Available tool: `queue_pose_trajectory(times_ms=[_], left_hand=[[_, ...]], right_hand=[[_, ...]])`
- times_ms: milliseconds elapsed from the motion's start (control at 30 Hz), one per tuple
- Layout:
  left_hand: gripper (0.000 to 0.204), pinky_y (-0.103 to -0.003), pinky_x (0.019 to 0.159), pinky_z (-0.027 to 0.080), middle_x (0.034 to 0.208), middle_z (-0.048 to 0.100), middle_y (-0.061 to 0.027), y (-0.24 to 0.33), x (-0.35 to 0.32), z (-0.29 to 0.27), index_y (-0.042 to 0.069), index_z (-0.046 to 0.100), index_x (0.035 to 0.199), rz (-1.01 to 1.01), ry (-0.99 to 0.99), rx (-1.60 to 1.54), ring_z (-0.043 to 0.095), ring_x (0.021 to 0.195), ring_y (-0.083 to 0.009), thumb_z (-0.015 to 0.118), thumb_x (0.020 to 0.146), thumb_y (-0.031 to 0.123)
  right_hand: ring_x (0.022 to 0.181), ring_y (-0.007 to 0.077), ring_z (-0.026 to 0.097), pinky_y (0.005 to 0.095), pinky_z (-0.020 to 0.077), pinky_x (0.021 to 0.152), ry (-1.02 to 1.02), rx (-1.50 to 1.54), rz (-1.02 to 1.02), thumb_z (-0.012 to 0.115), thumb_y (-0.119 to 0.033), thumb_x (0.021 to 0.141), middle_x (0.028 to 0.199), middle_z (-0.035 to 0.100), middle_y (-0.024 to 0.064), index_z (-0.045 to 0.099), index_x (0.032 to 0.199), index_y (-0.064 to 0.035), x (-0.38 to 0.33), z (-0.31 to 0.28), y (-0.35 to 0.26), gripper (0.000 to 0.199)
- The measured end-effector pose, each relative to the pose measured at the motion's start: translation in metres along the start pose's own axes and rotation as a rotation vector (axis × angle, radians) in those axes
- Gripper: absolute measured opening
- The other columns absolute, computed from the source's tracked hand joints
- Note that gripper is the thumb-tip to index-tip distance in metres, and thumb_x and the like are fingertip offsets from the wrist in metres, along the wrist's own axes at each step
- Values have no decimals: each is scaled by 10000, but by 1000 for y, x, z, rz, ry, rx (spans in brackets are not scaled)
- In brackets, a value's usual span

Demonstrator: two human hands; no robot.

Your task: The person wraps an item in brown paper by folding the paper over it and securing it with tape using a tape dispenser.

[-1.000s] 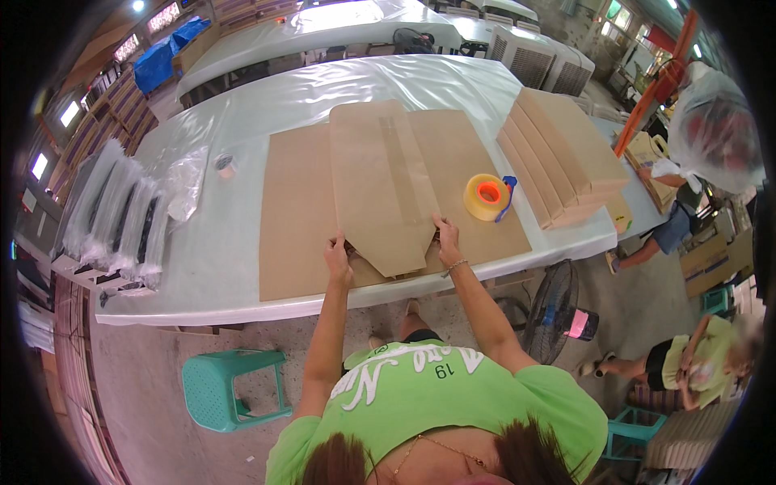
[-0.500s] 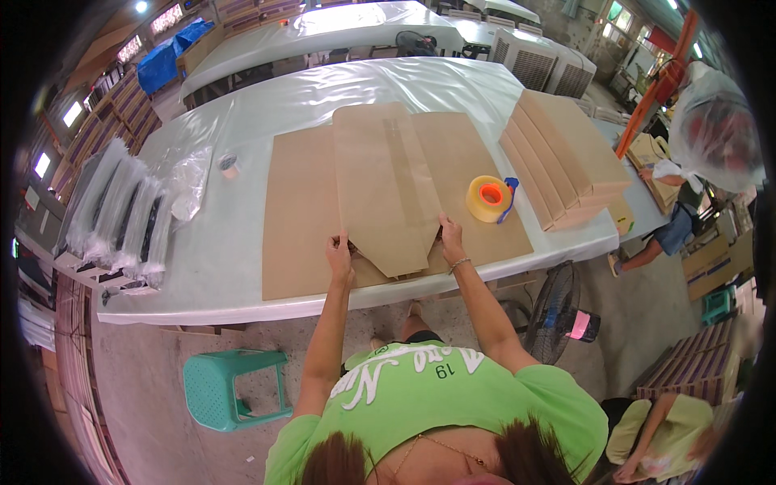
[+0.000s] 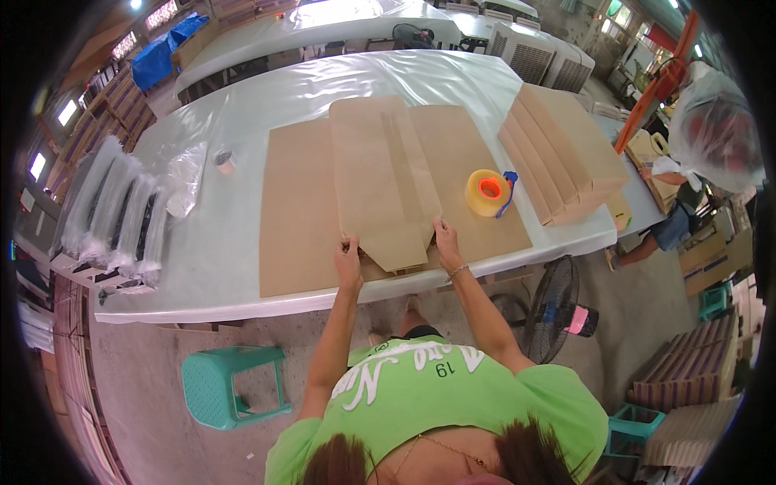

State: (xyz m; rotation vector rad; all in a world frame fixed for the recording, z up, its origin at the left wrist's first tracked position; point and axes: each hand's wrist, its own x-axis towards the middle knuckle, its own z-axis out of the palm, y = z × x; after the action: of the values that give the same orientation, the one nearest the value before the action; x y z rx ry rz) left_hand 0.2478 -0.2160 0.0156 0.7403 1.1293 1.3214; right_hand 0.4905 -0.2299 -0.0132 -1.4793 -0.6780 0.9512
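Head view: left hand [image 3: 348, 260] and right hand [image 3: 445, 239], fingers flat, press the lower corners of a folded brown paper bag [image 3: 381, 182] at frame centre, tape roll [image 3: 486, 192] just right.

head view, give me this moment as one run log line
left hand: on folded brown paper bag | right hand: on bag's other edge | tape roll: right of bag | table
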Motion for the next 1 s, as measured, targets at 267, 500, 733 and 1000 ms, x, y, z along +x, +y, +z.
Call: queue_pose_trajectory(times_ms=[267,500,733,1000], left_hand=[[254,-248,705,423,846,567,-22,-21,-37,-3,7,581,924,-147,-137,113,501,774,-89,674,890,241],[292,-240,643,487,784,609,-37,-7,-58,-6,6,580,894,-239,-280,77,580,685,-102,717,862,262],[295,-239,643,521,759,612,-46,-10,-61,-5,13,574,899,-212,-256,86,590,624,-113,713,867,271],[354,-246,686,490,854,628,-39,-2,-45,-10,2,569,987,-225,-236,117,595,752,-94,704,872,308]], right_hand=[[805,65,593,227,485,729,-302,33,3,651,-229,898,928,657,0,630,1060,-31,-66,4,-34,257],[779,84,599,232,481,699,-335,218,205,718,-165,843,920,668,36,626,1042,19,-84,5,-51,286],[666,94,586,233,479,613,-290,97,195,742,-217,836,799,621,19,611,956,-29,-79,2,-21,259],[602,113,588,246,491,581,-301,227,289,738,-197,844,717,594,8,585,882,-53,-84,0,-10,214]])
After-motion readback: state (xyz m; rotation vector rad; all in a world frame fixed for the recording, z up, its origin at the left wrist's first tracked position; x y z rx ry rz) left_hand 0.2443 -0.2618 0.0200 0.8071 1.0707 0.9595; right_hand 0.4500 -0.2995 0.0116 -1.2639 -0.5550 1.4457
